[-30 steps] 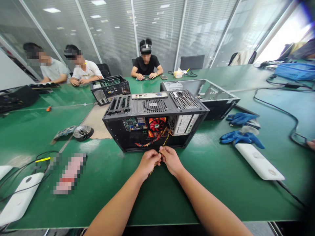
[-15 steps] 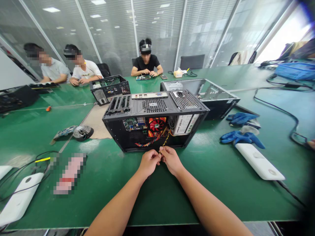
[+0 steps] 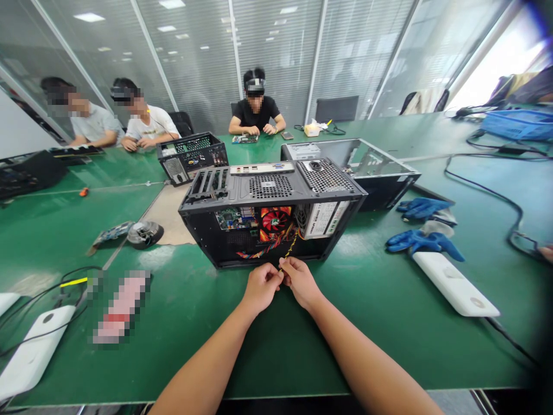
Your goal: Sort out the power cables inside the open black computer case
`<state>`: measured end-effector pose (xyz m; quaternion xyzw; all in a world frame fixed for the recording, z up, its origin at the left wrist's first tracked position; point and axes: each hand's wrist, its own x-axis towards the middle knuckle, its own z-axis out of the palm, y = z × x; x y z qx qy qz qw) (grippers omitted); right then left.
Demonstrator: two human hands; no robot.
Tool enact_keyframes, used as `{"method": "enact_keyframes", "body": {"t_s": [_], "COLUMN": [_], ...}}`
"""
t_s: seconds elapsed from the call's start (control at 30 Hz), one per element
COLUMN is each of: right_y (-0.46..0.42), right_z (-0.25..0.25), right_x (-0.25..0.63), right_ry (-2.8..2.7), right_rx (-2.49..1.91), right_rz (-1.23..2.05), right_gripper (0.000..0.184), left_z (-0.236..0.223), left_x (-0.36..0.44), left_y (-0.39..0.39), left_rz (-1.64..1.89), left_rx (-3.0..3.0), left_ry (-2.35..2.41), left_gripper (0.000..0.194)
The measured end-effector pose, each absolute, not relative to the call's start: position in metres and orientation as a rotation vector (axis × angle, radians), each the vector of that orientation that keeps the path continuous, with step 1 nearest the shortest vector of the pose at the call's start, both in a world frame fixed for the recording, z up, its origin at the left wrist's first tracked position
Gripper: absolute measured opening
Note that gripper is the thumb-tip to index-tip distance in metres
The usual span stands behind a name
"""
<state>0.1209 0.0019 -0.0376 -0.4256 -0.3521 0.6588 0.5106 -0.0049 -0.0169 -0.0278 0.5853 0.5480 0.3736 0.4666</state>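
An open computer case (image 3: 276, 193) stands before me with its rear panel facing up. Inside it show a red fan (image 3: 275, 221), a power supply (image 3: 325, 221) with a white label and a bundle of coloured wires (image 3: 263, 251). A twisted yellow and black cable (image 3: 292, 244) runs from the power supply out over the case's near edge. My left hand (image 3: 262, 285) and my right hand (image 3: 299, 280) meet there, both closed in a pinch on this cable. Its end is hidden among my fingers.
Another case (image 3: 192, 155) and a case with its side open (image 3: 380, 167) stand behind. Blue gloves (image 3: 425, 242) and a white power bank (image 3: 455, 283) lie right; a tape roll (image 3: 146, 233) and another power bank (image 3: 38, 349) lie left. A person (image 3: 258, 112) sits opposite.
Both my hands stay almost in place on the cable. Across the table, the person in black has shifted the circuit board slightly left.
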Motion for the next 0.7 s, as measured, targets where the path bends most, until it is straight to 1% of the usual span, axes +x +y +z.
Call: {"method": "enact_keyframes", "body": {"t_s": [0.3, 0.5, 0.7], "right_y": [0.0011, 0.0008, 0.0015], "right_z": [-0.0398, -0.0395, -0.0383], "right_x": [0.1215, 0.1219, 0.1214], "right_ry": [-0.869, -0.908, -0.872], "right_rx": [-1.028, -1.025, -1.022], "right_rz": [1.575, 1.559, 1.581], "right_gripper": [0.047, 0.045, 0.045], "left_z": [-0.0213, -0.0200, -0.0228], "left_x": [-0.0032, -0.0015, -0.0027], "left_y": [-0.0161, -0.0159, -0.0157], "left_rz": [0.915, 0.927, 0.940], "left_rx": [1.300, 1.188, 1.283], "left_ry": [1.287, 1.202, 1.261], "left_gripper": [0.021, 0.022, 0.021]}}
